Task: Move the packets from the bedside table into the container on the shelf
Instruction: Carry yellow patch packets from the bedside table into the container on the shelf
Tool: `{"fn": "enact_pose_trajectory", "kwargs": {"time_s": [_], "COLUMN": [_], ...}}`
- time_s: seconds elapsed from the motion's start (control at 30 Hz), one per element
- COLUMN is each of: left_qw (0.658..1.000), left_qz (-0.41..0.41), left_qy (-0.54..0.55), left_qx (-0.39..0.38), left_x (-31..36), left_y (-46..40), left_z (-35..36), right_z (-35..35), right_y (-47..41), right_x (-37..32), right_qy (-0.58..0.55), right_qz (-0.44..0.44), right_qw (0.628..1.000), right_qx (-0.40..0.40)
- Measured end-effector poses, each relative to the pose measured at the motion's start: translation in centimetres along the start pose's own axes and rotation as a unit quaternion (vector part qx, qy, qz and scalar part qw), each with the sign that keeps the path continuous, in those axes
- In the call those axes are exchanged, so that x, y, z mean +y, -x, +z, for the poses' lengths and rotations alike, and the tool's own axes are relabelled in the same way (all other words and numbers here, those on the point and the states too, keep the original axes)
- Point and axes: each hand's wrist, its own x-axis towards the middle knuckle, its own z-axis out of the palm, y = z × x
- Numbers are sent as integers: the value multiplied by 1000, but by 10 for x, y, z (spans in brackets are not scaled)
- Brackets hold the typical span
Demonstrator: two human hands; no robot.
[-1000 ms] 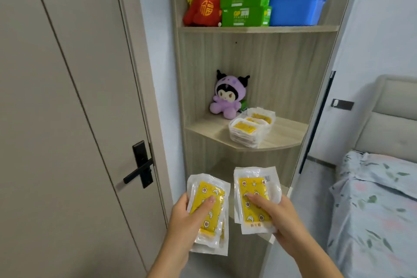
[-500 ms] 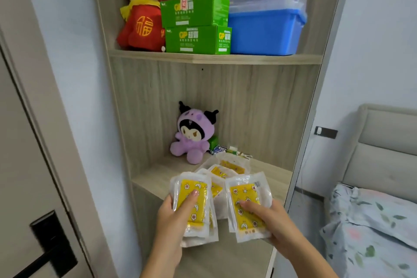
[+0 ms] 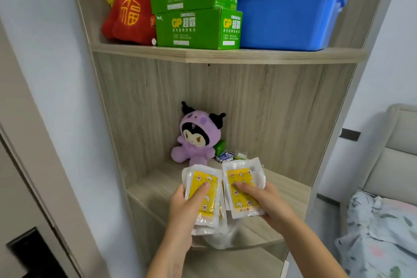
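Note:
My left hand [image 3: 185, 207] grips a small stack of white packets with yellow fronts [image 3: 204, 196], thumb pressed on the top one. My right hand [image 3: 268, 203] holds another such packet [image 3: 243, 189] beside it. Both hands hover over the lower wooden shelf [image 3: 153, 189]. The clear container [image 3: 222, 240] stands on that shelf directly under the packets; only its lower front shows, the rest is hidden by my hands and the packets.
A purple plush doll [image 3: 197, 136] sits at the back of the shelf with small batteries [image 3: 225, 156] next to it. Above, a red plush [image 3: 128, 11], green boxes [image 3: 198, 27] and a blue bin [image 3: 286, 16]. A bed [image 3: 381, 228] is at right, a door [image 3: 20, 221] at left.
I have stepped closer to the shelf; both hands with their packets rose and moved forward until they are over the container.

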Motion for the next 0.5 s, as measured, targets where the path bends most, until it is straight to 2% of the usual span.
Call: {"fn": "enact_pose_trajectory", "kwargs": {"time_s": [0.1, 0.2, 0.3, 0.37, 0.43, 0.5], "left_qw": [1000, 1000, 1000, 999, 999, 999], "left_qz": [-8, -17, -17, -21, -27, -26], "left_qy": [-2, 3, 14, 21, 20, 19], "left_qx": [3, 10, 19, 23, 25, 26], "left_x": [-6, -10, -15, -17, -18, -18], "left_y": [-9, -16, -22, -24, -26, -28], "left_z": [3, 0, -3, -3, -1, 0], "right_z": [-3, -9, -14, -15, -15, -14], "right_y": [-20, -39, -60, -75, -91, -101], "right_x": [-3, -10, -15, -15, -11, -9], "right_qy": [33, 125, 225, 338, 482, 576], "right_qz": [-7, -30, -9, 7, 14, 6], "right_qw": [999, 992, 974, 941, 876, 817], "right_qx": [6, 12, 7, -2, -12, -19]}}
